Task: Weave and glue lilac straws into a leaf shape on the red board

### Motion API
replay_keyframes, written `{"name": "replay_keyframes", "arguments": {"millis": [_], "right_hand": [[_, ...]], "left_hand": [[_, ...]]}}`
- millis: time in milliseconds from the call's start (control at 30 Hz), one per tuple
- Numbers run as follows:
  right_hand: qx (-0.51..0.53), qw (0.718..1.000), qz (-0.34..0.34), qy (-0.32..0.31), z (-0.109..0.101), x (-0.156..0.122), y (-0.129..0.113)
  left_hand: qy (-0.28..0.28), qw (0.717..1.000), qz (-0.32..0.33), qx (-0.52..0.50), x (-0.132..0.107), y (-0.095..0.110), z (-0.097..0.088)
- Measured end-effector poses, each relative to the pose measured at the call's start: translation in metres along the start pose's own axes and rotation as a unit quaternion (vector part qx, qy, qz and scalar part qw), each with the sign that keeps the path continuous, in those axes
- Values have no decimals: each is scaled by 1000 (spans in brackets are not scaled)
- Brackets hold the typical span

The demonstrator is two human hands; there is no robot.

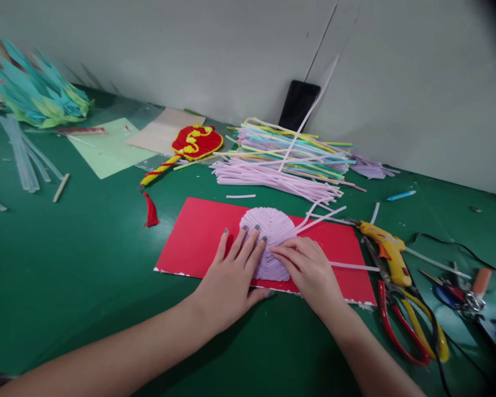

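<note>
A round lilac piece of woven pipe cleaners (270,220) lies on a red board (194,237) at the middle of the table. My left hand (235,270) rests on its left part with fingers stretched out, the thumb lower down by the board's front edge. My right hand (310,267) pinches at the piece's right part, where a lilac pipe cleaner (353,266) sticks out to the right from under the hand. More lilac ends (324,218) stand out from the upper right side of the piece.
Behind lies a pile of coloured pipe cleaners (289,149), with a phone (300,105) against the wall. A red and yellow fan (198,141) with a tassel is to the left. A yellow glue gun (386,251) and red-and-yellow-handled scissors (400,325) sit at the right, among cords.
</note>
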State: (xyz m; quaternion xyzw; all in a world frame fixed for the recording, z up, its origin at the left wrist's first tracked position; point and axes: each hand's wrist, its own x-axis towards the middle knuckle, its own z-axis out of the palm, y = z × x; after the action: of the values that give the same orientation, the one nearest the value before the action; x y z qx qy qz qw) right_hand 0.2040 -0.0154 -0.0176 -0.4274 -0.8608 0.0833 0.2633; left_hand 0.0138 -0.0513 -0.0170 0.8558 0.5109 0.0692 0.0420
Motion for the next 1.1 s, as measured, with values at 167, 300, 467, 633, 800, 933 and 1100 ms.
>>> {"name": "replay_keyframes", "arguments": {"millis": [167,300,467,633,800,933,1100], "right_hand": [[14,1000,9,10,2,-1,1],[21,1000,10,13,2,-2,1],[25,1000,11,11,1,-1,-1],[30,999,13,10,2,-1,1],[37,999,17,15,4,-1,3],[39,999,14,16,5,-1,3],[27,1000,-1,10,4,0,3]], "left_hand": [[-3,1000,2,5,0,1,1],[-16,1000,0,3,1,1,0],[-17,1000,0,3,2,1,-1],[-12,1000,5,-8,0,0,1],[-31,999,7,-8,1,0,-1],[-52,999,5,-2,3,0,-4],[-59,998,5,1,4,0,-4]]}}
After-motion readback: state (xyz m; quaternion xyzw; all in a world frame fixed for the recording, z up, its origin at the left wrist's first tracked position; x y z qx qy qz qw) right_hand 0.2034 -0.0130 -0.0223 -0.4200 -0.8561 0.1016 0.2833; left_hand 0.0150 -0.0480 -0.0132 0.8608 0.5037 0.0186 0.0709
